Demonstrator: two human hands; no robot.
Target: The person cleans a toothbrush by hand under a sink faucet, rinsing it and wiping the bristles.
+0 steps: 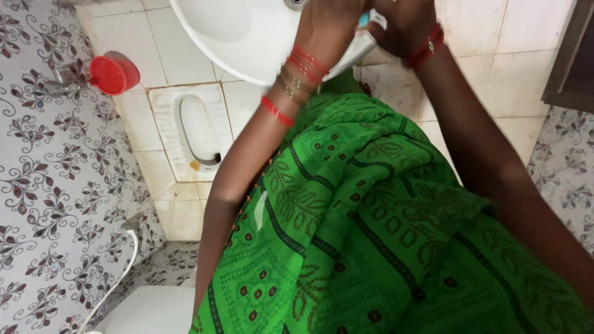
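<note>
- Standing at a white washbasin [235,43], the person holds both hands together over its front rim, at the top edge of the view.
- Left hand [331,25]: back of the hand faces the camera; fingers are hidden, so I cannot tell whether it is clenched or slack. Red and metal bangles [297,77] ring the wrist.
- Right hand [402,21]: curled toward the left hand, with a red bangle at the wrist; its grasp cannot be confirmed either.
- A small turquoise object [364,20] shows between the two hands, just above the basin rim. Its kind is too hidden to tell, and which hand bears it is unclear.
- Surroundings: a floor-level squat toilet [195,133] lies below the basin; a red cup [111,74] sits at a wall tap on the patterned tiles [49,185]; a white hose [117,278] runs down the wall.
- Risk, in my judgement: the turquoise object sits at the rim, not over the bowl. A wet or loose hold could let it drop to the tiled floor or toward the squat toilet.
- Further risk: the green garment [371,235] hangs close under the basin and could be splashed.
</note>
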